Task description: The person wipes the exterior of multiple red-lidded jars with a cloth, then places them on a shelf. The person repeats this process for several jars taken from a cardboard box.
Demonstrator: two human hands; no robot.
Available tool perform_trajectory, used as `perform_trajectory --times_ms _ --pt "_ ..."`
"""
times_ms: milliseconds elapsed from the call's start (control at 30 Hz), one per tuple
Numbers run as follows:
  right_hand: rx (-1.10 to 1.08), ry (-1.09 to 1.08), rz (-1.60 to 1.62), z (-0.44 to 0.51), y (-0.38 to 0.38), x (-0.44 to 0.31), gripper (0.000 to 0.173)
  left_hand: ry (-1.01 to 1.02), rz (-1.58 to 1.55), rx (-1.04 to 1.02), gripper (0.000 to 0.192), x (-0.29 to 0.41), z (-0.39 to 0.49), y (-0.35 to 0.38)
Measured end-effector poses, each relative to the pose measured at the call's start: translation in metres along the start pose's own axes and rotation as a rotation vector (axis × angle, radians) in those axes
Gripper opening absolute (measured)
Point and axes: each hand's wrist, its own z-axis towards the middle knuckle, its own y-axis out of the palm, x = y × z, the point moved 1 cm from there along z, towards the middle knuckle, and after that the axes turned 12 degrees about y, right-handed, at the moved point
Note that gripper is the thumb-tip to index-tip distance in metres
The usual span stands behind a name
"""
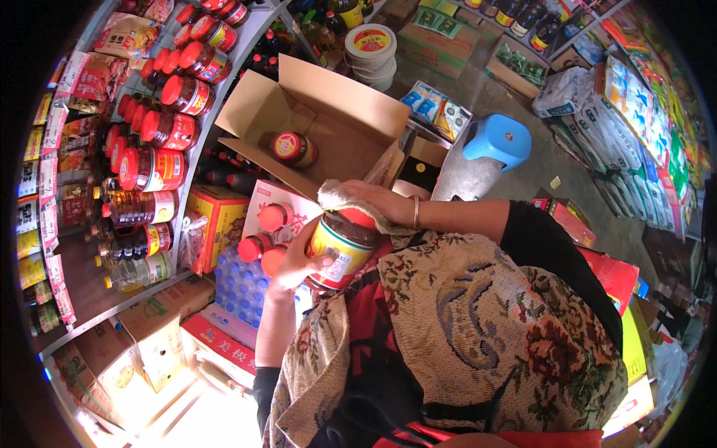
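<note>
My left hand point(302, 257) grips a large jar point(343, 252) with a red lid and a yellow and red label, held tilted in front of my chest. In my right hand point(381, 200) is a beige cloth point(336, 197), pressed against the jar's lid and upper side. The cloth hides part of the lid. Several red-lidded jars point(276, 216) stand on a white and red carton just left of the held jar. Beyond my hands is an open cardboard box point(353, 134), with one red-lidded jar point(294, 149) inside it.
Store shelves point(210, 123) at left hold jars, bottles and packets. Shrink-wrapped bottled water point(241, 285) sits below the carton. Past the box are stacked white buckets point(371, 50) and a blue plastic stool point(498, 140). Bagged goods point(622, 134) are piled at right.
</note>
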Motion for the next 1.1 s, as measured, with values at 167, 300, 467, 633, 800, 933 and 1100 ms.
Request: perform_trajectory --times_ms 167,300,467,633,800,933,1100 --pt "-0.074 0.277 0.205 0.013 -0.007 0.011 0.031 0.072 -0.098 0.006 0.104 -0.008 -0.005 0.001" --pt "-0.125 0.014 -0.036 0.002 0.008 0.010 0.034 0.131 -0.204 0.136 0.101 -0.025 -0.015 -0.006" --pt "-0.018 0.019 -0.229 0.002 0.021 0.023 0.023 0.062 -0.339 0.459 0.092 -0.050 -0.040 -0.010" --pt "0.016 -0.344 -0.355 0.017 0.036 0.011 0.024 0.180 -0.290 0.495 0.093 -0.055 -0.034 -0.003" --pt "0.093 -0.142 -0.324 0.057 0.042 -0.044 0.041 0.356 -0.136 0.451 0.105 -0.040 -0.019 0.018" --pt "-0.151 0.189 0.229 0.078 0.032 -0.049 0.039 0.423 -0.166 0.455 0.099 -0.036 -0.018 0.035" --pt "-0.004 -0.013 -0.282 0.049 0.040 -0.017 0.040 0.390 -0.359 0.525 0.083 -0.046 -0.026 0.039"
